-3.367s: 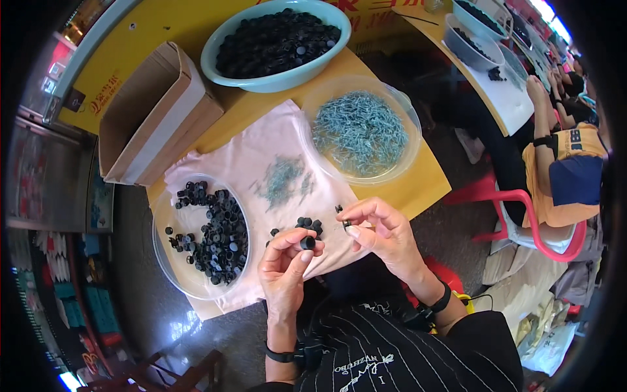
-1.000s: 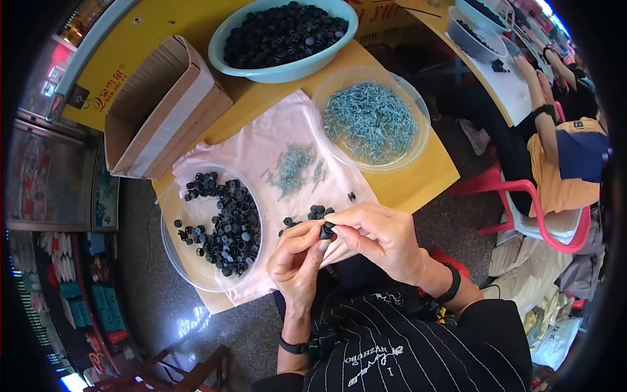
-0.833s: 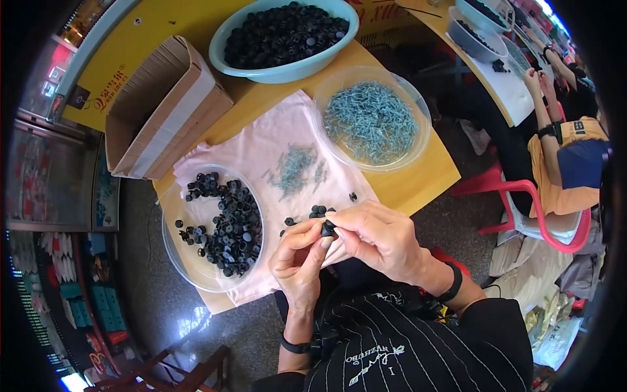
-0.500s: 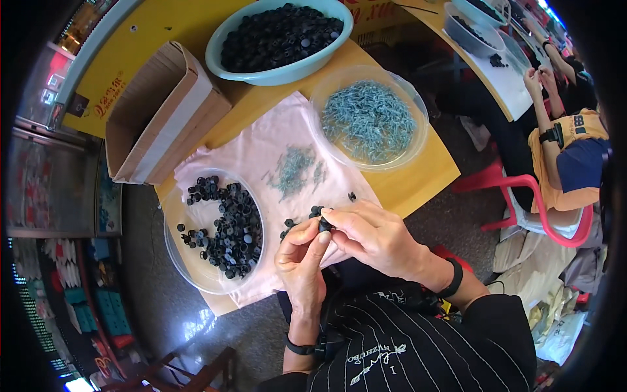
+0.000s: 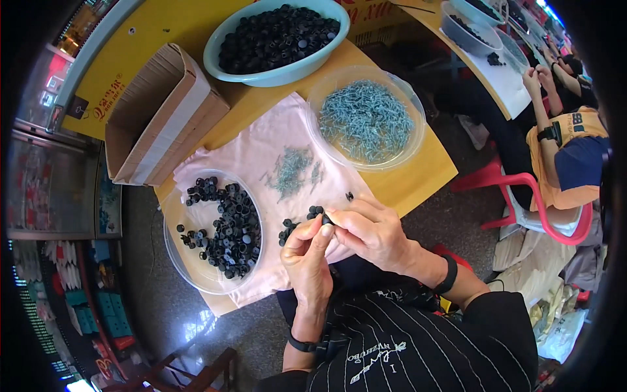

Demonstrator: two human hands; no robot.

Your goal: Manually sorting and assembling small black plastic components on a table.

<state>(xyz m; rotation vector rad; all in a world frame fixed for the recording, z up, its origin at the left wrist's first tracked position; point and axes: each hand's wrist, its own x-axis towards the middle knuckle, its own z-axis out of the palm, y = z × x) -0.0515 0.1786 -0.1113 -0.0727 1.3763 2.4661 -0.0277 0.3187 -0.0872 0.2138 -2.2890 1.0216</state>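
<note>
Between the fingertips of both hands sits a small round black plastic part (image 5: 327, 221). My left hand (image 5: 308, 255) pinches it from the left, thumb uppermost. From the right, my right hand (image 5: 372, 234) closes thumb and forefinger on the same part, covering much of it. Just beyond my fingers, several loose black parts (image 5: 287, 228) lie on a pink cloth (image 5: 261, 144). A loose pile of small silvery screws (image 5: 292, 171) rests farther up the cloth. One single black piece (image 5: 349, 196) lies beyond my right hand.
A clear round tray (image 5: 171, 258) of black parts stands at left. Another clear tray (image 5: 418, 140), heaped with screws, sits at far right. Behind are a pale blue basin (image 5: 274, 77) full of black parts and an open cardboard box (image 5: 166, 124). A person (image 5: 565, 150) sits at another table.
Both hands have shifted slightly right while still holding the small black part. The loose parts and containers stay where they were on the table.
</note>
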